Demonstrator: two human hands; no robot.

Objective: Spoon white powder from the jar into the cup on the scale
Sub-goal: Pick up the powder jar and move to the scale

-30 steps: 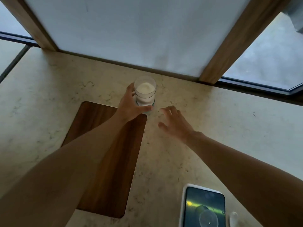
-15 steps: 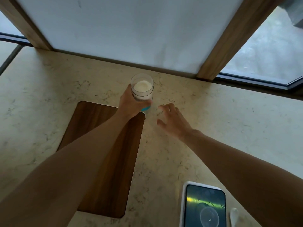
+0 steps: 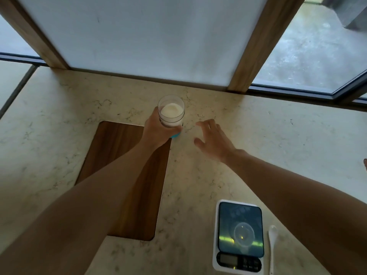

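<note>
Risk first: the jar (image 3: 171,114) is open-topped with white powder (image 3: 171,112) high inside, and I have it only from one side. A tilt or jerk on the long carry back toward me could spill powder on the counter (image 3: 258,139). The cup (image 3: 244,233) on the scale (image 3: 239,238) is clear and looks light (hard to make out against the glossy platform), so a careless forearm sweep could knock it off. The white spoon (image 3: 272,247) lies just beside the scale's right edge, untouched.

Pose: left arm stretched far forward, left hand (image 3: 158,132) wrapped around the jar's lower half, thumb across the near wall, jar upright. Right hand (image 3: 215,139) hovers near the jar's right, apart from it, fingers spread and curled, holding nothing.
</note>
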